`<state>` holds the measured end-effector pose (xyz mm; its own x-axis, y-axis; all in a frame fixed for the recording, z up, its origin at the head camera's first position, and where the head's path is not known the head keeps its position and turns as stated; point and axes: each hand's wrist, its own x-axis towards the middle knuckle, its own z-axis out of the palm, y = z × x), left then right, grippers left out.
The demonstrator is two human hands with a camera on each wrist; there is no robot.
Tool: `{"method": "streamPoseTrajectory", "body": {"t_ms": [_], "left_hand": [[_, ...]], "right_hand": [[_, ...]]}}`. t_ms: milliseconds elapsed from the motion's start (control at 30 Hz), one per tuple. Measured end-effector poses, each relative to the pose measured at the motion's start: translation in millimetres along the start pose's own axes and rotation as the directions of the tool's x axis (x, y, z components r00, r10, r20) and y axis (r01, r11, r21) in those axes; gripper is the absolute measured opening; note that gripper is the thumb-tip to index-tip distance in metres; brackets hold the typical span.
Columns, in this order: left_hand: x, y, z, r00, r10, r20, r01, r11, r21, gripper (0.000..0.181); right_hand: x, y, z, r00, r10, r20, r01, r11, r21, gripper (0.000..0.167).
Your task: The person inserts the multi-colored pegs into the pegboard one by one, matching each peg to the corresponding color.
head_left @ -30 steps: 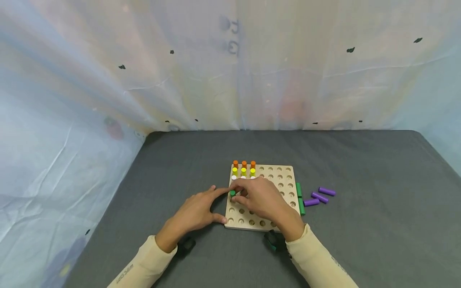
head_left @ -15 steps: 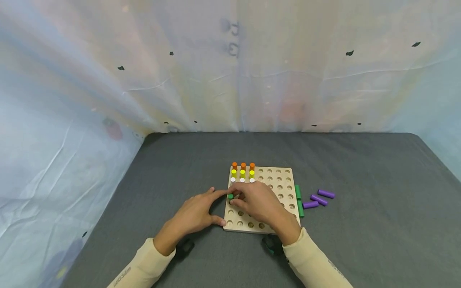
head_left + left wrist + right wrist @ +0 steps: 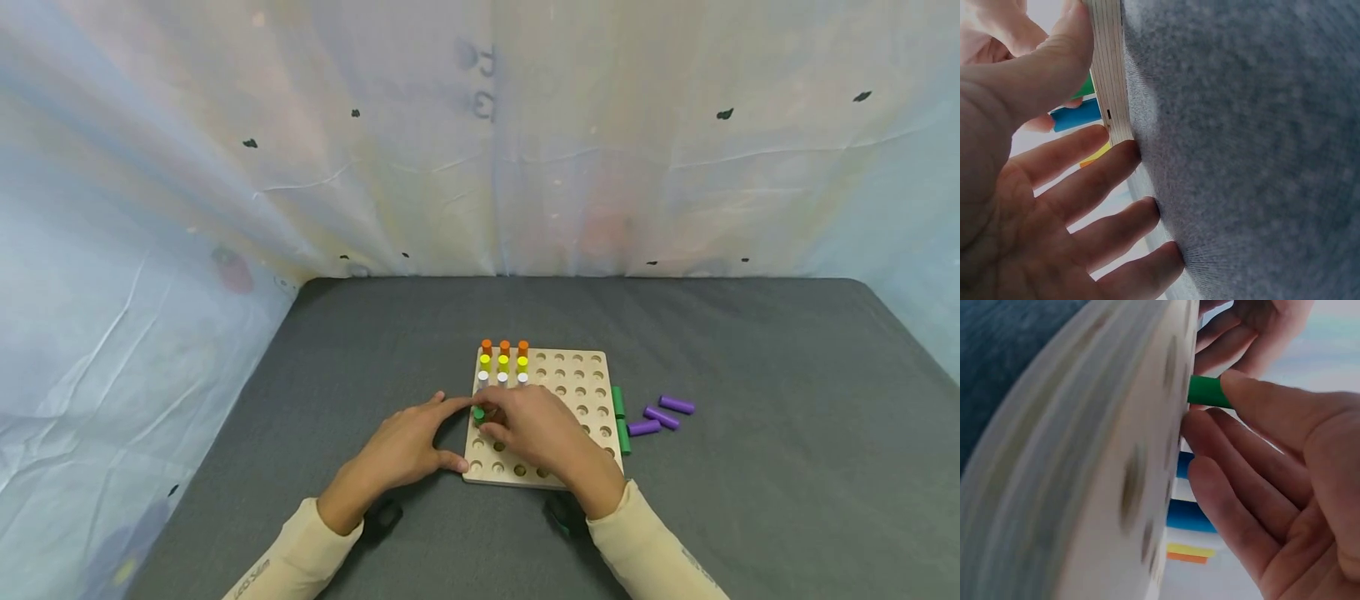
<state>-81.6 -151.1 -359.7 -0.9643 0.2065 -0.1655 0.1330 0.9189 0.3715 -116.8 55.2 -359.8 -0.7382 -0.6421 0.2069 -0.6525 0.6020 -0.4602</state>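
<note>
The right hand [image 3: 534, 427] pinches a green peg [image 3: 1207, 391] between thumb and fingers. This peg stands upright at the left column of a wooden pegboard [image 3: 558, 367]; the fingers partly hide its base. Along the board's left edge lies the left hand [image 3: 408, 437], its thumb at the lower corner and its fingers fairly straight against the side. Behind the right hand, orange pegs [image 3: 505, 346], yellow pegs [image 3: 503, 363] and white pegs [image 3: 502, 380] stand in rows. Blue pegs [image 3: 1190, 515] show in the right wrist view but are covered by the hand from above.
Two green pegs [image 3: 618, 402] lie end to end along the board's right side. Beside them, purple pegs [image 3: 662, 417] lie loose on the grey tablecloth [image 3: 765, 467]. A pale curtain [image 3: 570, 167] hangs behind the table.
The right hand has come slightly nearer the wearer and lower, with the green peg moving down a little at the board. More of the white pegs shows. The left hand stays at the edge.
</note>
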Motion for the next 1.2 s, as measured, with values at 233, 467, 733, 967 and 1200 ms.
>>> {"method": "streamPoseTrajectory", "body": {"t_ms": [233, 467, 733, 967, 1200], "left_hand": [[0.1, -3.0, 0.3, 1.0, -0.014, -0.002, 0.014, 1.0, 0.018, 0.084], [0.5, -2.3, 0.4, 1.0, -0.022, 0.008, 0.022, 0.999, 0.026, 0.085], [1.5, -1.9, 0.8, 1.0, -0.021, 0.011, 0.02, 0.999, 0.032, 0.085], [1.2, 0.5, 1.0, 1.0, -0.019, 0.017, 0.018, 0.999, 0.033, 0.085], [1.4, 2.2, 2.0, 0.999, -0.025, 0.028, 0.024, 0.999, 0.027, 0.084]], "right_hand": [[-24.4, 6.6, -14.3, 1.0, 0.01, 0.026, -0.011, 0.999, 0.045, 0.031], [-58.9, 37.7, -35.7, 0.998, 0.056, -0.036, -0.056, 0.998, 0.017, 0.024], [-80.2, 68.4, -64.1, 0.98, 0.175, -0.099, -0.174, 0.985, 0.016, 0.026], [-83.9, 89.3, -72.2, 0.967, 0.244, -0.07, -0.243, 0.97, 0.029, 0.031], [-83.7, 104.4, -68.7, 0.967, 0.248, -0.061, -0.249, 0.968, -0.017, 0.037]]}}
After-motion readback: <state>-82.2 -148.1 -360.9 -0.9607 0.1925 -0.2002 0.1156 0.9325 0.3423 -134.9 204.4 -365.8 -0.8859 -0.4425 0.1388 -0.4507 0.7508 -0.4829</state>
